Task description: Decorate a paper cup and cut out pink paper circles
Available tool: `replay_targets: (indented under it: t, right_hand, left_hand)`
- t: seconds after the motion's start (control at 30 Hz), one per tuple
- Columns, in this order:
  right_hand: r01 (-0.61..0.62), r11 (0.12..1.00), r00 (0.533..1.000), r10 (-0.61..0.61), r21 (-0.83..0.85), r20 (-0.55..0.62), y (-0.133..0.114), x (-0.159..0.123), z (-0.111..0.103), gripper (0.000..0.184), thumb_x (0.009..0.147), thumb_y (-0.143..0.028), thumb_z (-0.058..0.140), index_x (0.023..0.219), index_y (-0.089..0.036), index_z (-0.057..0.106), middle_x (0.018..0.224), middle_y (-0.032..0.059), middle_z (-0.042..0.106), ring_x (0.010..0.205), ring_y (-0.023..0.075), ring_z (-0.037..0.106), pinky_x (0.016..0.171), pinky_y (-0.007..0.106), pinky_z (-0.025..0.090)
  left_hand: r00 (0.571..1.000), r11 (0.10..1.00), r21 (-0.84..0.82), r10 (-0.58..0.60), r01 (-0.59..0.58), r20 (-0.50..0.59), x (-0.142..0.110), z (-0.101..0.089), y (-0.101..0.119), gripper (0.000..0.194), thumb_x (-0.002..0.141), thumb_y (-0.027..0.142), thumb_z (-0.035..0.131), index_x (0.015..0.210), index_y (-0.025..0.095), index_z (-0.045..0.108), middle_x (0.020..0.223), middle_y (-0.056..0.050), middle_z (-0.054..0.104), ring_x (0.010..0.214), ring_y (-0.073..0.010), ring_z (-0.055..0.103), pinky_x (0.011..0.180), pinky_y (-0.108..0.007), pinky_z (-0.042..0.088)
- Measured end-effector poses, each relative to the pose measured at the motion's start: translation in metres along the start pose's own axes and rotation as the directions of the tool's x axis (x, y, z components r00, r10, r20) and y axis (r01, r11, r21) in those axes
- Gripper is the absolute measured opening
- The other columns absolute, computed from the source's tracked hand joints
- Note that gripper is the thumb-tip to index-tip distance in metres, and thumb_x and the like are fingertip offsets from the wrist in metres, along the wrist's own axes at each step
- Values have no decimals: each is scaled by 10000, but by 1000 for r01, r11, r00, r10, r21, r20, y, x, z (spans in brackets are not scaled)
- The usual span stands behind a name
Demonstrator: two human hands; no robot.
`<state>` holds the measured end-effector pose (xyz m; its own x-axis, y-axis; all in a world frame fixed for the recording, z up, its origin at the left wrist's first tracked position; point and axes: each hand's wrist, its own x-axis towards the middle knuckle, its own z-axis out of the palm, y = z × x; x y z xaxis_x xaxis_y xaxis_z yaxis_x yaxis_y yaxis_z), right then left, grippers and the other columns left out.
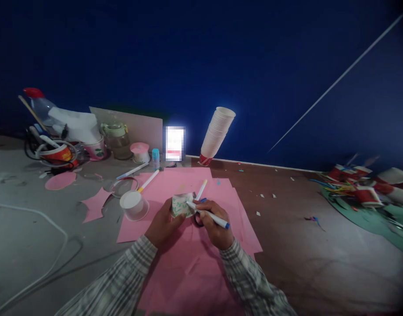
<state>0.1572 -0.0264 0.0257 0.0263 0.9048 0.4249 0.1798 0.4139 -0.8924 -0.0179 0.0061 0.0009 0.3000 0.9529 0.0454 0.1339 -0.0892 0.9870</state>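
My left hand [166, 223] is wrapped round a small white paper cup [180, 205] with green leaf-like marks on its side. In my right hand [217, 226] is a white marker pen [212, 217] with a blue end. Its tip is at the cup's decorated side; whether it touches I cannot tell. Below the hands lie pink paper sheets [194, 245]. Just behind my right hand rests a marker with a yellow end [202, 188], and a dark round thing [197, 219] is partly hidden under that hand. A plain white cup [134, 205] stands left of my left hand.
A tall leaning stack of paper cups [217, 134] stands near the blue wall. Left are a pink paper cut-out [96, 204], a glue stick [155, 159], a glass jar [117, 140] and a white cable [65, 235]. Red cups [367, 196] sit on a green mat [349, 213] at right.
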Motion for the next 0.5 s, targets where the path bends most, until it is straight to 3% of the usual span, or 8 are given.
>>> replay_targets:
  t: [0.23,0.5]
  right_hand:
    - [6,1000,1000,-6,-21,4,-2,0,0,148,884,-300,541,893,-214,661,703,35,667,897,241,702,820,423,566]
    - [32,998,999,-32,-57,8,-2,0,-1,136,863,-276,571,898,-220,690,833,76,728,976,269,707,826,429,566]
  left_hand:
    - [1000,1000,10,-1,1,-11,0,1,0,432,786,349,635,1161,151,550,1158,-108,669,1077,-273,610,952,-411,458]
    - [1000,999,33,-5,5,-3,1,0,-1,449,790,352,616,1178,142,531,1146,-124,664,1052,-277,612,940,-437,460]
